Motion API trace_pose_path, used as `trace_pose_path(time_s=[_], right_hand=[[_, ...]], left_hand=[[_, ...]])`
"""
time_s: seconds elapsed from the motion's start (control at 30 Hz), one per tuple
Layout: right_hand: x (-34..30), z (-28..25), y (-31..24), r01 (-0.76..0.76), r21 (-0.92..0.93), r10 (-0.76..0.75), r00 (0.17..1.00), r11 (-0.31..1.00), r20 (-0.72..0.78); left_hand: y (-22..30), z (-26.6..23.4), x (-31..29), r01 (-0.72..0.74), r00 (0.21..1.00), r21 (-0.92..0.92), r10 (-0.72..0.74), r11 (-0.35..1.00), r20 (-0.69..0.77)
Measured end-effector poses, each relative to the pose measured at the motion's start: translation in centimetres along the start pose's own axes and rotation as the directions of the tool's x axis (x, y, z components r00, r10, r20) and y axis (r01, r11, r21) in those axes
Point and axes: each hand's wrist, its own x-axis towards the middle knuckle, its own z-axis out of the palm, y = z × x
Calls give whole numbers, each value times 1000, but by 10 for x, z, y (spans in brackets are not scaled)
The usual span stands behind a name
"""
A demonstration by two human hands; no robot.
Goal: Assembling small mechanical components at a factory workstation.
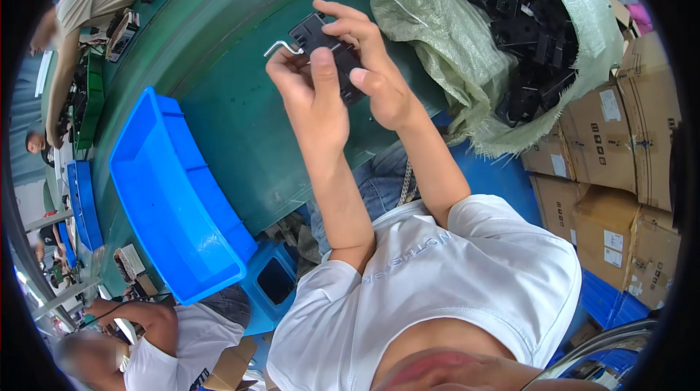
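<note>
Over the green table (pixel 240 121), I hold a black plastic housing (pixel 309 32) with a bent metal rod (pixel 283 47) sticking out of its left side. My left hand (pixel 313 96) grips it from the near left, the thumb pressed on its face. Around its right side wrap the fingers of my right hand (pixel 379 74), with that thumb low on the part. Both palms partly cover the housing, so its lower portion is only partly seen. To the right, an open pale green woven sack (pixel 437 41) holds many similar black plastic parts (pixel 521 30).
A blue plastic bin (pixel 171 194) stands on the table's left. Stacked cardboard boxes (pixel 601 143) rise at the right. A co-worker in a white shirt (pixel 182 340) sits at lower left; another person (pixel 95 5) leans over the line at upper left. Beside my lap is a blue stool (pixel 266 289).
</note>
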Motion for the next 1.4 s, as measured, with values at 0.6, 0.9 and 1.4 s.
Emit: trace_pose_path(time_s=[0.6, 0.9, 1.4], right_hand=[[0, -10, 3, 35, 281, 8, 988, 959, -152], [4, -9, -9, -188, 394, 246, 964, 900, -103], [5, -151, -87, -222, -894, -14, 969, 389, -247]], left_hand=[[63, -109, -2, 236, 725, 888, 537, 395, -432], [55, -145, 73, 478, 670, 866, 699, -149, -250], [-59, -95, 364, -51, 997, 592, 2, 804, 82]])
